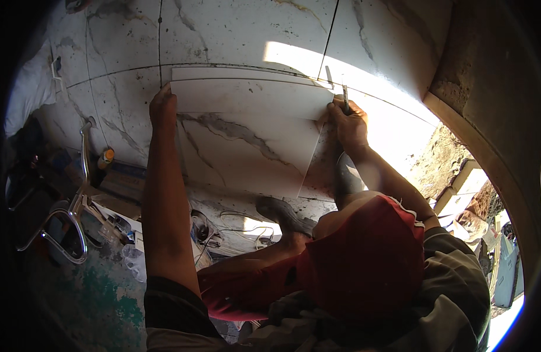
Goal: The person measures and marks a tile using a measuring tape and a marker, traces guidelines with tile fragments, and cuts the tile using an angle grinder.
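A large white tile [241, 141] with grey and gold marbling lies before me, its far edge overlapping another pale tile [235, 73]. My left hand [163, 107] is closed on the tile's far left corner. At the far right corner, my right hand [349, 121] is closed around a thin, dark, pencil-like tool [345, 97] pointing away from me. Its fingers are beside the tile's edge; whether they press on it I cannot tell. Underneath, the marbled floor [235, 35] shows dark joint lines.
My knees in red shorts [364, 258] and a dark shoe [285, 214] are close to the tile's near edge. To the left stand a bent chrome-tube frame [77, 220] and a yellow-capped bottle [106, 157]. Cables and a plastic bag [134, 261] lie nearby. Rubble [446, 155] is at right.
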Tool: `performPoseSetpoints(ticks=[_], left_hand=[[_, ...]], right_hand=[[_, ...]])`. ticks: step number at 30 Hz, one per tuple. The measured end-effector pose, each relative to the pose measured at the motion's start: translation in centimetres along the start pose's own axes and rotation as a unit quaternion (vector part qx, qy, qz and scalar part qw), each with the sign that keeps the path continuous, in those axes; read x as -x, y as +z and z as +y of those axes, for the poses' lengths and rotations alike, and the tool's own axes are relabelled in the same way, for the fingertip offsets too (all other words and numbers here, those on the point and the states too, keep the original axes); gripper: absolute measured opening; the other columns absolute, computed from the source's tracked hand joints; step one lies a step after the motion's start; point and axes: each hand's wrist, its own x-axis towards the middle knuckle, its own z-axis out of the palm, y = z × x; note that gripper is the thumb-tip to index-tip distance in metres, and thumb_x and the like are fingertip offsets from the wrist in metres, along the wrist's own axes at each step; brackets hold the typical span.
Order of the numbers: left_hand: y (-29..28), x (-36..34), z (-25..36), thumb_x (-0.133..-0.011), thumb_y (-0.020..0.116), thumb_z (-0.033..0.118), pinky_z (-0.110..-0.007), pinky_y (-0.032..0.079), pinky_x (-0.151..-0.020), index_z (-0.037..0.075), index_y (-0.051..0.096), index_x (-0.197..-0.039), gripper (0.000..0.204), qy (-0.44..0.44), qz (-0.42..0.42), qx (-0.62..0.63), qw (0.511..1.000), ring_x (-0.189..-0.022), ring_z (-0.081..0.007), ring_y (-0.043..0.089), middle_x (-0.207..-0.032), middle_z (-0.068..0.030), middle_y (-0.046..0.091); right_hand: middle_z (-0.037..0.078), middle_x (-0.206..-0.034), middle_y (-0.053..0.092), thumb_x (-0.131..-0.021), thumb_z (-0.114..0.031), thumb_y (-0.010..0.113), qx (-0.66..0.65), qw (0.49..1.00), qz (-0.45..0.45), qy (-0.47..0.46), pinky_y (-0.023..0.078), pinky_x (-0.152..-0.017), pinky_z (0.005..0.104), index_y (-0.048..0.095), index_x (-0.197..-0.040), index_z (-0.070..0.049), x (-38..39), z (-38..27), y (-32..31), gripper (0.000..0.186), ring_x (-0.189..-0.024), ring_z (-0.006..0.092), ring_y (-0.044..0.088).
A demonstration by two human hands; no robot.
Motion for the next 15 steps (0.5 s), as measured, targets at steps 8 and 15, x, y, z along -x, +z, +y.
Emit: performPoseSetpoints(ticks=[8,15], left_hand=[[0.2,0.8,0.9,-0.078,0.049,0.01,-0.023,0.042,-0.075,0.002,0.061,-0.125,0.049,-0.005,0.02,-0.002,1.0,-0.081,-0.01,0.055,-0.097,-0.0024,0.066],[1.1,-0.1,-0.5,-0.074,0.054,0.017,-0.033,0.046,-0.075,0.006,0.065,-0.118,0.047,0.028,0.048,-0.105,0.993,-0.075,-0.0209,0.061,-0.085,-0.0075,0.068]], right_hand=[[0.001,-0.081,0.068,-0.09,-0.011,0.067,-0.01,1.0,-0.007,-0.003,0.048,-0.069,0.0233,0.069,-0.101,-0.001,0.3,-0.7,0.5,0.015,-0.073,0.0075,0.059],[0.002,-0.083,0.068,-0.091,-0.011,0.066,-0.024,1.0,0.006,0.004,0.047,-0.072,0.0236,0.068,-0.1,0.0,0.8,-1.5,0.1,0.014,-0.074,0.0077,0.058]])
